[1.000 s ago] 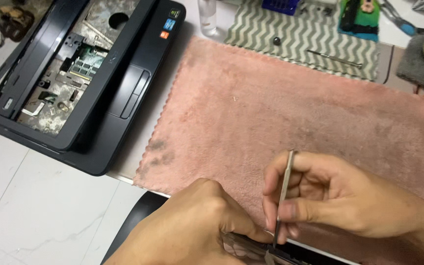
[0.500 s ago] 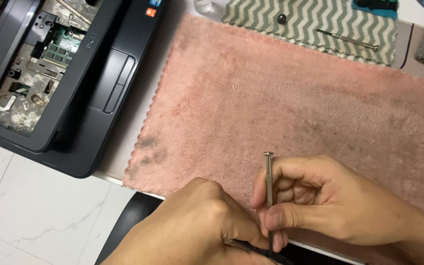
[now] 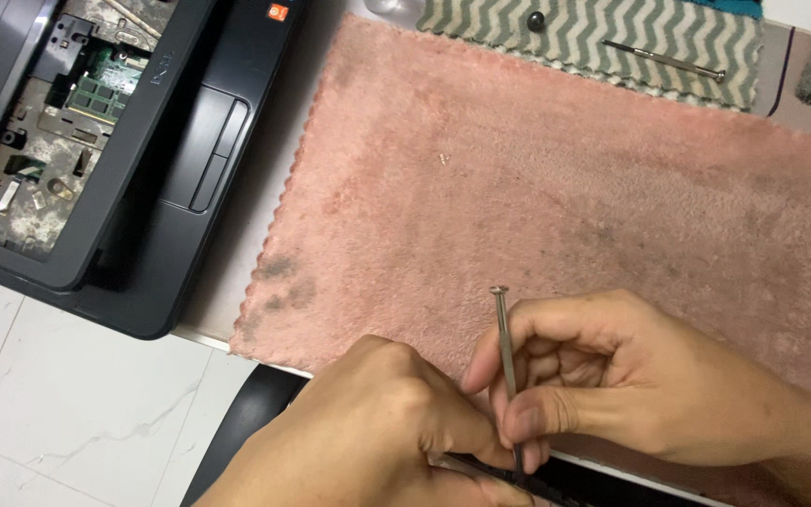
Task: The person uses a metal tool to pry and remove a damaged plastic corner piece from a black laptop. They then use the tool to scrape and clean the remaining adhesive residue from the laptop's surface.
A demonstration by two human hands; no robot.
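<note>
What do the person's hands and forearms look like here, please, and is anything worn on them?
Both hands are bare: the left hand and the right hand show no gloves, rings or tape. The right wrist, where it leaves the picture, carries no watch, band or sleeve. The left wrist is cut off by the bottom edge, so nothing can be said of it.

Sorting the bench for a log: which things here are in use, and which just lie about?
In use: right hand, thin screwdriver, left hand, dark part under them.
Lying about: opened laptop, pink towel, second screwdriver, zigzag cloth.
</note>
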